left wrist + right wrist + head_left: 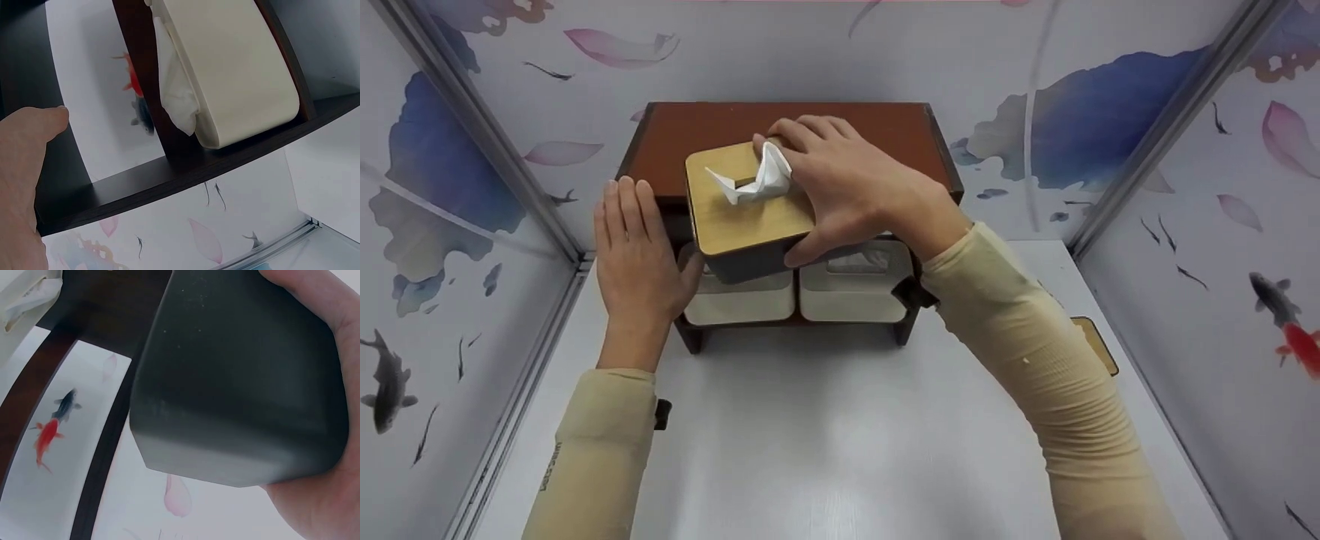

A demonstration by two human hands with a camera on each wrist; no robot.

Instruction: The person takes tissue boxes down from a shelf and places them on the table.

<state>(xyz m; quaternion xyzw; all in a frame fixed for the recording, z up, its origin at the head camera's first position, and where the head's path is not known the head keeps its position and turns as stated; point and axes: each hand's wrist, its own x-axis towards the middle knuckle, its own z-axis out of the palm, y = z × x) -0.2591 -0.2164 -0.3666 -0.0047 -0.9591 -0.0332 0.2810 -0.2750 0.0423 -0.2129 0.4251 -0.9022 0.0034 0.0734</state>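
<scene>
My right hand (859, 187) grips a tissue box (750, 229) with a pale wooden lid and a dark grey body, fingers over the far side and thumb at the near side. A white tissue (765, 180) sticks up from its slot. The box is held tilted over the front edge of a brown two-tier shelf (697, 127). In the right wrist view the dark body (242, 371) fills the palm. My left hand (637, 262) lies with straight fingers along the shelf's left side; its thumb (53, 121) touches the dark upper board in the left wrist view.
Two cream tissue boxes (742, 304) sit side by side on the lower tier, one with a tissue (177, 84) hanging out. A wood-coloured item with a dark rim (1099, 345) lies at the right, partly behind my sleeve. Patterned walls enclose the white table (810, 450).
</scene>
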